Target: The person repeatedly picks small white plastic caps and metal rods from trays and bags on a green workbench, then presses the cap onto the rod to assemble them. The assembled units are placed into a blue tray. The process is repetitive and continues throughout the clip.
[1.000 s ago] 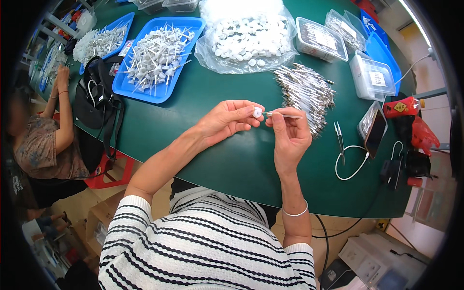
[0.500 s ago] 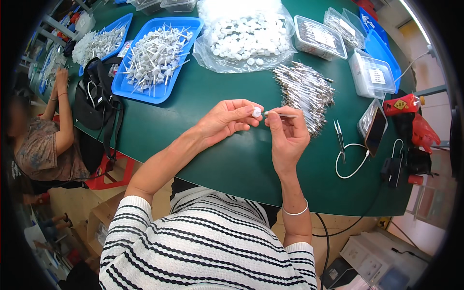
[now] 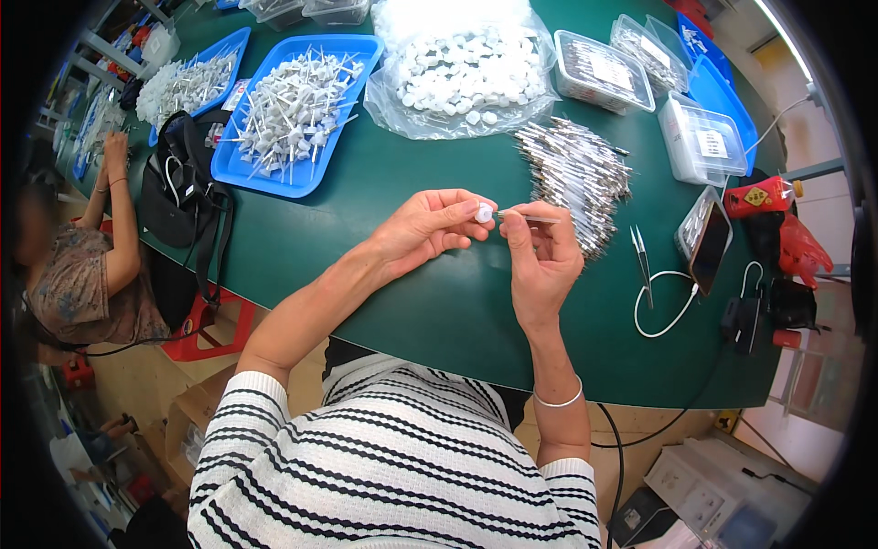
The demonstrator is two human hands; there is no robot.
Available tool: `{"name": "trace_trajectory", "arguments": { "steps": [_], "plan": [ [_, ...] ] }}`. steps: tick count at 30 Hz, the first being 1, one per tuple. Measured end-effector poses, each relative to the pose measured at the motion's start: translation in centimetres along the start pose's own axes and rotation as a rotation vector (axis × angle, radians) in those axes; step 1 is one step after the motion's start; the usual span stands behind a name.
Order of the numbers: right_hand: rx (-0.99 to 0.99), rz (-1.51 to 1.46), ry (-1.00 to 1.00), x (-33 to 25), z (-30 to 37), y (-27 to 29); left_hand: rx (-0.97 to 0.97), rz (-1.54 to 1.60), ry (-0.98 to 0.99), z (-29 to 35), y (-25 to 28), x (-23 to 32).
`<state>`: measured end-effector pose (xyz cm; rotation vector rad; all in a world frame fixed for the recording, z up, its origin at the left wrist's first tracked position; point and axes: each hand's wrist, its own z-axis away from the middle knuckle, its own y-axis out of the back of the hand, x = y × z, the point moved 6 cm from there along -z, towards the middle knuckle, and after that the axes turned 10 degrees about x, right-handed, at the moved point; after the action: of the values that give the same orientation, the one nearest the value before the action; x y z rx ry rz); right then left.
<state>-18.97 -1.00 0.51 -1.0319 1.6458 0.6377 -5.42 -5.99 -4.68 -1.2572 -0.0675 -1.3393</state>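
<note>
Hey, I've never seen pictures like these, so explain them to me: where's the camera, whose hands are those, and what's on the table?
There's no machine here: these are a person's own bare hands. One fisheye camera, worn on the head, looks down, so straight edges appear bent.

The left hand holds a small white cap in its fingers. The right hand pinches a slim rod beside it; whether they touch is too small to tell.

On the green table lie a blue tray of pale-headed stemmed pieces, a clear plastic bag with white pieces, a pile of slim rods and metal tweezers.
</note>
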Motion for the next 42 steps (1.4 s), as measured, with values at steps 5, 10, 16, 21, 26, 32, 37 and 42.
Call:
{"name": "trace_trajectory", "arguments": {
  "steps": [5, 10, 16, 21, 26, 32, 37, 42],
  "plan": [
    [-0.002, 0.079, 0.020, -0.6, 0.1, -0.3, 0.011, 0.009, -0.035, -0.1, 1.0, -0.2],
    [-0.043, 0.123, 0.004, -1.0, 0.5, -0.3, -0.010, -0.003, -0.017, -0.6, 0.4, -1.2],
    [-0.068, 0.257, 0.107, -0.9, 0.9, -0.4, -0.070, 0.033, -0.131, -0.2, 0.4, -1.2],
    [-0.042, 0.281, 0.218, -1.2, 1.3, -0.2, -0.070, 0.016, -0.132, -0.4, 0.4, -1.3],
    [-0.083, 0.308, 0.225, -1.8, 1.2, -1.0, -0.028, 0.066, -0.143, -0.1, 0.5, -0.8],
    [-0.128, 0.037, -0.056, -0.7, 0.1, -1.2, 0.035, -0.064, -0.032, -0.3, 1.2, -0.6],
    [-0.106, 0.042, -0.089, 0.1, 0.0, -0.4, 0.014, -0.023, 0.016, -0.2, 0.9, -0.5],
    [-0.112, 0.079, -0.056, 0.0, -0.1, 0.0, 0.018, -0.007, 0.035, -0.1, 0.7, -0.8]
  ]
}}
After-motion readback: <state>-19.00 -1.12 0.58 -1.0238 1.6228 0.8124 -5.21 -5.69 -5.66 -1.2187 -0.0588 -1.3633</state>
